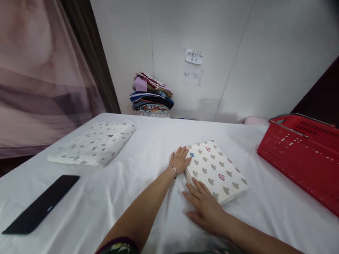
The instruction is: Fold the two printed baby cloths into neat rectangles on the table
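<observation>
Folded cream cloth (216, 170) with grey heart print lies flat.

Both hands lay flat on the white-covered table (147, 143), against a folded cloth with grey hearts (216, 170). The left hand (180, 160) touched its far corner; the right hand (205, 207) pressed its near edge. A red basket (308, 158) stood to the right, another folded cloth (94, 143) and a dark flat slab (42, 203) to the left.
</observation>
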`<state>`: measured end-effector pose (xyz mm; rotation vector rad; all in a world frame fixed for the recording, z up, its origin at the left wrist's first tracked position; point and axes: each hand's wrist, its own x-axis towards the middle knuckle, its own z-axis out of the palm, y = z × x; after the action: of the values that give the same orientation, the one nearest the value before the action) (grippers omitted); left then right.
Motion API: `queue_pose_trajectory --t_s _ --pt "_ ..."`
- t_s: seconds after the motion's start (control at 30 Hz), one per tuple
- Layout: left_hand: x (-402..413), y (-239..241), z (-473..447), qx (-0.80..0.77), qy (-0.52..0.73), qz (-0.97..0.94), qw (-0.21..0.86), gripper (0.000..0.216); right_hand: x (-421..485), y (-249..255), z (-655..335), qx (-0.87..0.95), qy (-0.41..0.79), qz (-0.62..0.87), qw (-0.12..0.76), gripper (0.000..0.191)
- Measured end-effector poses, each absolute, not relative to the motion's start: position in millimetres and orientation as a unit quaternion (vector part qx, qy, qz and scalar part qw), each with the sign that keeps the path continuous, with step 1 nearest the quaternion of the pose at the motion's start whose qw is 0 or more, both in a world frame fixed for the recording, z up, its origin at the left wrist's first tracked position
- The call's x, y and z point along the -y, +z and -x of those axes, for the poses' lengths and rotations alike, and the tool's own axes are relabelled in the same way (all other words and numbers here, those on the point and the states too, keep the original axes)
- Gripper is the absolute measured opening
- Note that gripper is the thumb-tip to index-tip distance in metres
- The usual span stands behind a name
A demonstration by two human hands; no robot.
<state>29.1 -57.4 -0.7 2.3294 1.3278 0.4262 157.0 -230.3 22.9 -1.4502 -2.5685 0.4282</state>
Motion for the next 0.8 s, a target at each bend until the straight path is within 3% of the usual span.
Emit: queue_pose_trajectory --t_s 0.13,0.2,0.47,0.6,0.7,0.8 --pt "68.3 4.7 -32.8 -0.468 0.174 -0.854 0.145 0.06 226.8 30.2 -178.2 0.826 0.134 0.531 0.137 0.055" --pt "76.7 2.3 -34.6 -0.439 0.182 -0.872 0.117 0.061 222.1 24.8 -184.2 0.816 0.104 0.555 0.124 0.056" --pt "84.1 -12.9 -32.4 -0.447 0.14 -0.869 0.157 0.058 230.3 11.7 -184.2 0.835 0.106 0.533 0.08 0.06" --pt "83.0 -11.2 -32.4 -0.449 0.15 -0.866 0.164 0.056 241.5 17.0 -185.8 0.844 0.116 0.513 0.102 0.066" --pt "86.7 -7.5 -32.5 -0.459 0.163 -0.854 0.182 0.055 239.1 19.7 -199.5 0.843 0.147 0.5 0.133 0.06" --pt "94.1 -2.6 -31.3 -0.481 0.193 -0.829 0.211 0.056 224.2 18.9 -233.4 0.795 0.1 0.565 0.199 0.051"
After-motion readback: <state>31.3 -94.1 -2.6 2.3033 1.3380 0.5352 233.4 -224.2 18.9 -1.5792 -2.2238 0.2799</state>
